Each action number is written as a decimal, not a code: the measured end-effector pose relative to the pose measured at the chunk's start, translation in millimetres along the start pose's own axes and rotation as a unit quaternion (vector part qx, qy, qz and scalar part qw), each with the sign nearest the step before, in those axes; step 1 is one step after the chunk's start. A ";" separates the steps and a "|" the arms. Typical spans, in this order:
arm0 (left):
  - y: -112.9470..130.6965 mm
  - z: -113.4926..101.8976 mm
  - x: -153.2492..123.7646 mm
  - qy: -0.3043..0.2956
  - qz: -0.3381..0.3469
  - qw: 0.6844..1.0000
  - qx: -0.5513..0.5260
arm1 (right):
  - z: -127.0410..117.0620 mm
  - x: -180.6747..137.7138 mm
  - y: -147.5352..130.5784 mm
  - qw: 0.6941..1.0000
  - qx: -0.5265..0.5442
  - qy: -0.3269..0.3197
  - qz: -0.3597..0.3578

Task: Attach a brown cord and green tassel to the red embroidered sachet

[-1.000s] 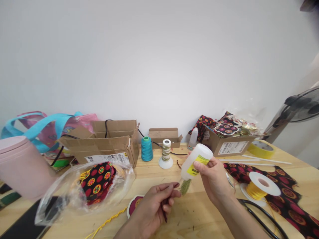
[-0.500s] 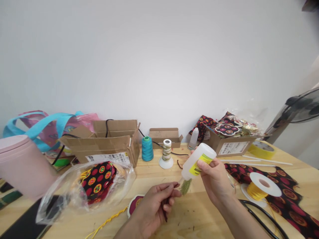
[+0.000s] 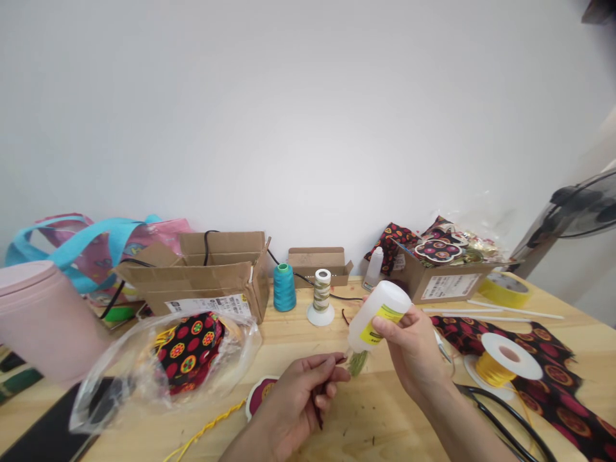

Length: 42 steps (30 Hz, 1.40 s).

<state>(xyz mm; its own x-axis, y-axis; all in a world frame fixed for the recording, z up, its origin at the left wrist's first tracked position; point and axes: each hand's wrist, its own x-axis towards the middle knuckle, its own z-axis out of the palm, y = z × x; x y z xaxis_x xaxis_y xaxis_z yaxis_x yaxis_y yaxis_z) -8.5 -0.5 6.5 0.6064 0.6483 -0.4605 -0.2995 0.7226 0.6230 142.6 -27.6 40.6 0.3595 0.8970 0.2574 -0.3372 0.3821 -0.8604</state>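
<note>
My right hand (image 3: pixel 414 350) is wrapped round a white squeeze bottle (image 3: pixel 378 314) with a yellow label, tilted nozzle-down toward the left. Its tip meets a small olive-green tassel (image 3: pixel 357 363) just above the wooden table (image 3: pixel 385 417). My left hand (image 3: pixel 303 394) pinches a dark red cord (image 3: pixel 320 391) that runs to the tassel's head, fingers curled closed. A dark red patch (image 3: pixel 260 393) lies on the table under the left hand, beside a twisted yellow cord (image 3: pixel 206 430).
A clear plastic bag with patterned fabric (image 3: pixel 187 350) lies left; cardboard boxes (image 3: pixel 212 276), a pink container (image 3: pixel 43 317), teal (image 3: pixel 283 287) and gold (image 3: pixel 321 296) thread spools stand behind. Right: a yellow cord spool (image 3: pixel 503 360), patterned cloth (image 3: pixel 558 378), a box (image 3: pixel 445 276), a fan (image 3: pixel 577 208).
The bottle has dipped slightly lower and more to the left over the tassel. The left hand has kept its place.
</note>
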 end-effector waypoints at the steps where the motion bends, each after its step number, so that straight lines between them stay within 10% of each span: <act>1: -0.1 -0.1 -0.2 -0.002 0.001 1.000 -0.002 | 0.3 0.2 -0.4 1.000 -0.002 -0.002 -0.001; 42: -0.6 -1.6 -0.3 0.000 -0.006 1.000 0.010 | -0.6 0.0 -1.6 0.999 0.051 -0.003 0.016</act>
<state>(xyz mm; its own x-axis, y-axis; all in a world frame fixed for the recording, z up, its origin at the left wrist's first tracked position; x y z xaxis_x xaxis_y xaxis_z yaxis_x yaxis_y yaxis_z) -9.7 -0.7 5.3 0.6096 0.6397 -0.4682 -0.2767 0.7252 0.6305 143.7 -28.3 41.7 0.3414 0.9105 0.2333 -0.4353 0.3732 -0.8193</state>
